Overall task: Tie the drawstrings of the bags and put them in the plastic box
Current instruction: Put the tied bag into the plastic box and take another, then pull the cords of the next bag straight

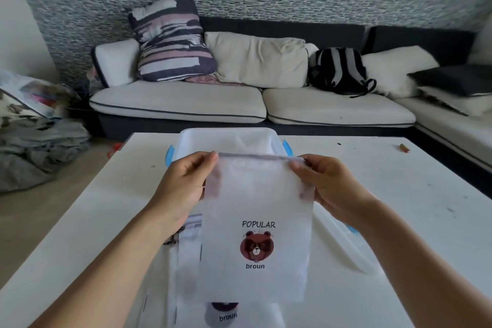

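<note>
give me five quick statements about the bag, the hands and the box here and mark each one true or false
1. Both hands hold the white bag by its top corners. True: the left hand pinches the left corner and the right hand the right one.
2. The bag's top is already pulled shut and knotted. False: the top edge is stretched flat and wide between the hands.
3. The plastic box sits on the table beyond the held bag. True.
4. The bag shows a cat print. False: it shows a brown bear with the words POPULAR and broun.
5. No other bag is on the table. False: another bag with the same print lies under the held one.
</note>
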A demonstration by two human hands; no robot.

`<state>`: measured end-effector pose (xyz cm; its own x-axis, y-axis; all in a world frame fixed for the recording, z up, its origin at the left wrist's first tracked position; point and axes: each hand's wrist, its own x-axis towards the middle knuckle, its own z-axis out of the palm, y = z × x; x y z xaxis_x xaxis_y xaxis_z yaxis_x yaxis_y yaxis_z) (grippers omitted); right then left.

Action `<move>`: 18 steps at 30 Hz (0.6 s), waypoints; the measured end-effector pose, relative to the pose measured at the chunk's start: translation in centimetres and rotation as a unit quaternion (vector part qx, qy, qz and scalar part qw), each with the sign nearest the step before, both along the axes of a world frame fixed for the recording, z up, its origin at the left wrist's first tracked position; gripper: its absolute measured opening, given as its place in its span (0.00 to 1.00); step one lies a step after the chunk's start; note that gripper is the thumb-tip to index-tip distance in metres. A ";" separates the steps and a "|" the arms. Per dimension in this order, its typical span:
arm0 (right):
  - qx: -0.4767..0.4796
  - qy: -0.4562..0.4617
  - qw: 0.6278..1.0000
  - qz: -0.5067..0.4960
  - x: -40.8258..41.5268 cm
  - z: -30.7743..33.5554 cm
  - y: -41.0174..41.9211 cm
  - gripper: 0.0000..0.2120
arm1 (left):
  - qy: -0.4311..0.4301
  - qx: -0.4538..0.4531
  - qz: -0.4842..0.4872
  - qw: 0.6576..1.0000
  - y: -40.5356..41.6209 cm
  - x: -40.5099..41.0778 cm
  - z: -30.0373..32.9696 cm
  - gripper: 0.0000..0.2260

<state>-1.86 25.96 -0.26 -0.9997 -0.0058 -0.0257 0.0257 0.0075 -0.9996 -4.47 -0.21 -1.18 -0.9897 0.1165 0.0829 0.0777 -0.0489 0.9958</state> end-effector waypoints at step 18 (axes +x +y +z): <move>0.175 0.055 0.982 -0.055 -0.2 1.5 4.9 0.08 | 0.068 -0.040 0.143 0.987 -1.7 -0.9 -0.1 0.16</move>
<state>-2.04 30.89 1.28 -0.9905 0.0932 0.1008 -0.0617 0.3536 -0.9334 -5.37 -1.92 -1.32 -0.9635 -0.1547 0.2187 0.2097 0.0724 0.9751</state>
